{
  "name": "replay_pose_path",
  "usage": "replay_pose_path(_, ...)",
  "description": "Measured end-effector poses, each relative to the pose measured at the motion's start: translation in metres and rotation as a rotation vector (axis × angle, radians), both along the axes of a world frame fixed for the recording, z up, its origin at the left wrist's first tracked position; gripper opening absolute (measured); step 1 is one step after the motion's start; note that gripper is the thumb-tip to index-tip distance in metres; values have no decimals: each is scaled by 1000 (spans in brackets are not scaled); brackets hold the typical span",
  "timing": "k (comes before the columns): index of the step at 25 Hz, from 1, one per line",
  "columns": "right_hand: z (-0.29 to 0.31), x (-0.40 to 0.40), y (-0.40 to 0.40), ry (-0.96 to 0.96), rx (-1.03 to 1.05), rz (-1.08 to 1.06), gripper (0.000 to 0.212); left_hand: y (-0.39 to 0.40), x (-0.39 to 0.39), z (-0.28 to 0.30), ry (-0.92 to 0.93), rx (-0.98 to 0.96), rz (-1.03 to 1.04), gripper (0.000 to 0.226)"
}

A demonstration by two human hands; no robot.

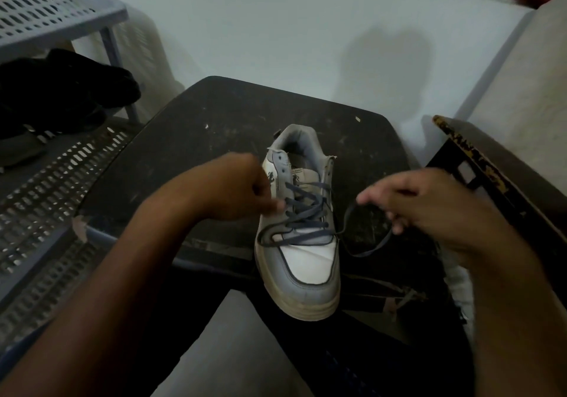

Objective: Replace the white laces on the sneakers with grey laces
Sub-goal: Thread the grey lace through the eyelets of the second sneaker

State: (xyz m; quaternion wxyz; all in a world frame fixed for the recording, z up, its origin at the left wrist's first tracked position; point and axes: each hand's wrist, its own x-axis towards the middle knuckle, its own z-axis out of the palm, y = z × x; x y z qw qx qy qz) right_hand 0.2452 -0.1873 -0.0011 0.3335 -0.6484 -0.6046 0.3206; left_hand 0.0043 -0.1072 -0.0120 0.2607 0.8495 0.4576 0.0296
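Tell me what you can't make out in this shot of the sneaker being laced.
Head view only:
- Left hand fingertips: motion-blurred against the grey lace, so the grip is unclear.
- Right hand: blurred; the lace end vanishes behind its fingers.
- Sneaker logo: too small.
- Second sneaker: not visible.

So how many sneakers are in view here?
1. The sneaker stands on the dark table, between the left hand and the right hand. Its pair isn't visible.
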Motion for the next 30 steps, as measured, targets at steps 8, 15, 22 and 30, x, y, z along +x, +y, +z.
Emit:
replay_pose_path(8, -45, -25, 32, -77, 191, -95, 26, -8, 38, -31, -241, 509, 114, 18)
replay_pose_path(15, -57, -31, 39, -73, 368, -182, 14, -8, 50, -49, -397, 611, 214, 17)
replay_pose_path(22, -53, -27, 37, -4, 329, -171, 24, -4, 51, -59, -332, 642, 238, 14)
replay_pose_path(30, -42, -34, 30, -306, 284, -247, 12, 7, 58, -62, -399, 522, 231, 20)
